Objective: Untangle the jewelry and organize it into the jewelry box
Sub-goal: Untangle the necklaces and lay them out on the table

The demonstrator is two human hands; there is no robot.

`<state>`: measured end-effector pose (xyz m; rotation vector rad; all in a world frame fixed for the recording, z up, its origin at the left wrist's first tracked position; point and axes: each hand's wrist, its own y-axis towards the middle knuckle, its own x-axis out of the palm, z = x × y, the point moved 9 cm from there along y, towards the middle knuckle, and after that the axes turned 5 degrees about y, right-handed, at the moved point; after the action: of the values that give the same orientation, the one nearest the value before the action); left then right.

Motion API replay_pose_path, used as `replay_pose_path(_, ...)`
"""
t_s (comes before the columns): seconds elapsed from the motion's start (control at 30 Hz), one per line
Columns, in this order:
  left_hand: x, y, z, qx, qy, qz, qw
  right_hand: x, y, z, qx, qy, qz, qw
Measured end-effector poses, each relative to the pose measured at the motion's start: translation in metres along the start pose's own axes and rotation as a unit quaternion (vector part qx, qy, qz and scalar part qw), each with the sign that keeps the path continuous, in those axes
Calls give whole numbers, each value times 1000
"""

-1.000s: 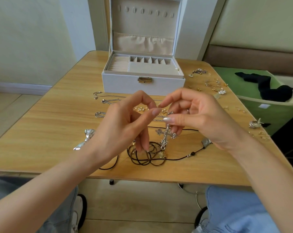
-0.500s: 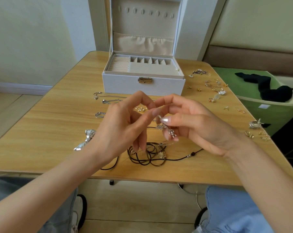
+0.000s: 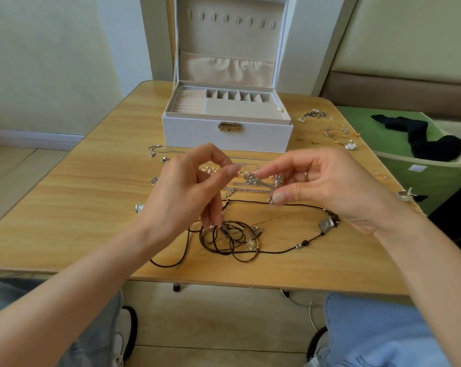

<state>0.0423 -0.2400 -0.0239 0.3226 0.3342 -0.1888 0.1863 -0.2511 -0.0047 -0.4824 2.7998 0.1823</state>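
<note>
PENDANT FIRST: A silver cross-shaped pendant [image 3: 261,182] is held level above the wooden surface [image 3: 78,194], pinched by the fingers of my right hand [image 3: 330,186]. My left hand [image 3: 187,192] closes thumb and forefinger just beside the pendant's left tip, whether on a fine chain I cannot tell. Nearer me lies a knotted black cord tangle [image 3: 232,239]. At the far edge, the open white jewelry box [image 3: 226,128] shows no pieces inside. Silver chains [image 3: 158,149] and small earrings [image 3: 340,136] lie scattered, so most of the sorting appears to remain.
</note>
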Motion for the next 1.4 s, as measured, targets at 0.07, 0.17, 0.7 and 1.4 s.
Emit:
replay_pose_path(0.07,2,0,-4,-12,2,-10,1000,-8,1,-1,-11,25,33,999)
replay_pose_path(0.17,5,0,-7,-20,9,-27,999,-19,1,3,-14,100,85,991)
replay_pose_path(0.7,11,-1,7,43,58,-63,995,-10,2,10,20,166,41,985)
replay_pose_path(1.4,20,-3,13,80,9,-104,991,-14,0,2,-11,67,65,996)
